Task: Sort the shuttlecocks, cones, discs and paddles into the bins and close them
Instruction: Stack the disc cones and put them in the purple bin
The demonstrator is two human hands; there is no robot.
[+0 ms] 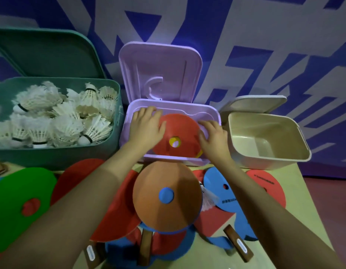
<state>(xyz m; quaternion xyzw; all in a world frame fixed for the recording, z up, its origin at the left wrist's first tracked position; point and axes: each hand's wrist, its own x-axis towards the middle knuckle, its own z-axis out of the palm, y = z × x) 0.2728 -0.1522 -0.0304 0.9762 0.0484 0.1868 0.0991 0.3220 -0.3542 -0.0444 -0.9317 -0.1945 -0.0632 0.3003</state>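
Note:
A red cone [180, 131] with a yellow one showing through its centre hole lies inside the open lilac bin [213, 113]. My left hand [147, 127] presses flat on the cone's left side; my right hand [214, 136] rests on its right edge. The green bin [102, 152] at left is full of white shuttlecocks [57, 119]. The beige bin [269, 160] at right holds nothing. An orange cone [168, 197] with a blue tip stands on the table in front of the lilac bin. Paddles [145, 243] and flat discs [216, 183] lie under it.
All three bin lids stand open against the blue and white wall. A green disc [18, 200] lies at the front left, a red disc [265, 183] at the right. One shuttlecock [207, 199] lies among the discs. The table's right edge runs past the red disc.

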